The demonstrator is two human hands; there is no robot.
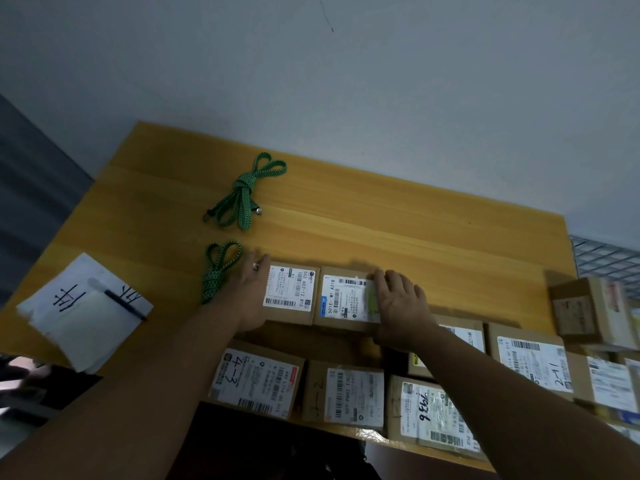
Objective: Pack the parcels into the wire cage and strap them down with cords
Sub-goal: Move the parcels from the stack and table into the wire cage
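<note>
Your left hand (pixel 251 292) lies flat with the fingers straight, pressed against the left side of a small brown parcel (pixel 289 296). Your right hand (pixel 398 303) lies spread, palm down, on the right end of the next parcel (pixel 346 301), so neither hand is closed around anything; the two hands squeeze the pair from both ends. The two parcels touch side by side, and together they make a short row that runs along the table, left to right. Their white labels face up, with the print turned sideways. They sit near the middle of the wooden table (pixel 415 230). More parcels lie in rows between them and the near edge, one marked "4-3" (pixel 256 379) close to that edge. A stack of parcels (pixel 588 310) stands at the right edge, and the wire cage (pixel 606 258) shows just past the far right corner. One green cord (pixel 220 271), tied in a bundle, lies just left of your left hand. A second green cord (pixel 246 192) lies farther back, toward the far left corner. Papers with a pen (pixel 86 310) hang over the left edge.
</note>
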